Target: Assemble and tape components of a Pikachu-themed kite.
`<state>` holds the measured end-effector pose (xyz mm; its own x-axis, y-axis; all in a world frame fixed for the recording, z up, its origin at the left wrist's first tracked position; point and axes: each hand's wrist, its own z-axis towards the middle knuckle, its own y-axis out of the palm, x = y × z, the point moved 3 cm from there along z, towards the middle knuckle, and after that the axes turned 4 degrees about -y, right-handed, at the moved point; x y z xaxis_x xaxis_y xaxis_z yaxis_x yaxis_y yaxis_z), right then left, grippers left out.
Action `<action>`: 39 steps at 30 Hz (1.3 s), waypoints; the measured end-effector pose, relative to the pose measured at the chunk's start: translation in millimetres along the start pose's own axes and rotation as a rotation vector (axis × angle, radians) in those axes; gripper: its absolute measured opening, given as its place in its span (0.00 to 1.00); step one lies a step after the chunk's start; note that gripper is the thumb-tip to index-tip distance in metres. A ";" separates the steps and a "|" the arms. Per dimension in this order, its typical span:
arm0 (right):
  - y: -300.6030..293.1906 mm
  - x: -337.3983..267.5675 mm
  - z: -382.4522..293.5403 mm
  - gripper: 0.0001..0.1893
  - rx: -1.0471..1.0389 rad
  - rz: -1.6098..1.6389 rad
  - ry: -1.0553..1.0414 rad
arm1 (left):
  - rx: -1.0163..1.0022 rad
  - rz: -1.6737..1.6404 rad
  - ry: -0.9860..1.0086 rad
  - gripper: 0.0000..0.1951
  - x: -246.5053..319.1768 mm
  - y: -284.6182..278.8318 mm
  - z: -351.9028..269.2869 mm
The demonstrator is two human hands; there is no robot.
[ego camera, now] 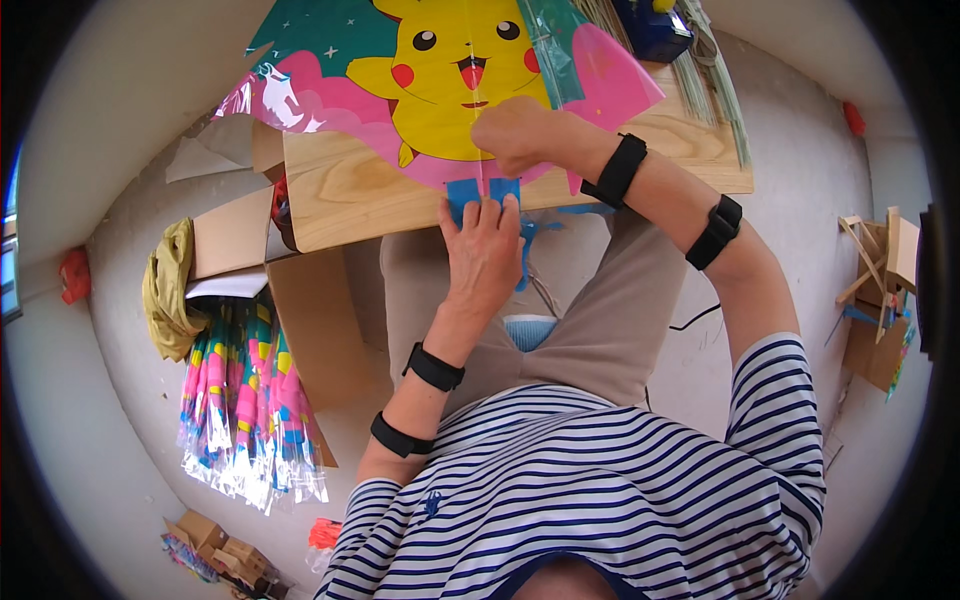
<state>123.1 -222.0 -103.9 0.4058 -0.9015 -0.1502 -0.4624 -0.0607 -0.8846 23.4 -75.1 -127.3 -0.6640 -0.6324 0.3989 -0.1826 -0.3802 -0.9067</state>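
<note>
A plastic film kite (442, 82) with a printed yellow cartoon figure on pink and green lies spread on the wooden table, its top cut off by the picture's edge. At its lower edge, blue film strips (463, 191) hang over the table's near edge. My left hand (484, 244) rests on these strips, its fingers bent over them; whether they pinch the film is hidden. Over the lower part of the yellow figure is my right hand (514, 135), its fingers curled by the kite's middle line. What those fingers hold, if anything, cannot be seen.
Thin pale rods (694, 90) and a dark blue box (656, 34) occupy the wooden table's (337, 195) back right. Left of my legs, a cardboard box (315, 330) stands beside bundled, plastic-wrapped kites (247, 390) and an olive cloth (171, 292). A wooden frame (870, 255) stands far right.
</note>
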 end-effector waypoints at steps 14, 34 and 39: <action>-13.7 21.0 -41.4 0.14 0.468 0.261 0.224 | 0.011 0.032 -0.003 0.31 0.5 -0.6 1.9; 57.1 -15.8 -54.2 0.14 0.728 0.263 0.528 | -0.002 -0.099 0.021 0.29 -8.7 -12.6 -9.3; -7.9 36.0 -115.2 0.14 1.141 -0.068 0.800 | 0.089 -0.004 -0.122 0.31 -60.8 -39.7 -7.8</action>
<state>50.5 -303.3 -51.5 -0.3333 -0.9315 -0.1454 0.5869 -0.0843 -0.8053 65.4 -16.3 -116.6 -0.5691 -0.7065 0.4208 -0.1162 -0.4375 -0.8917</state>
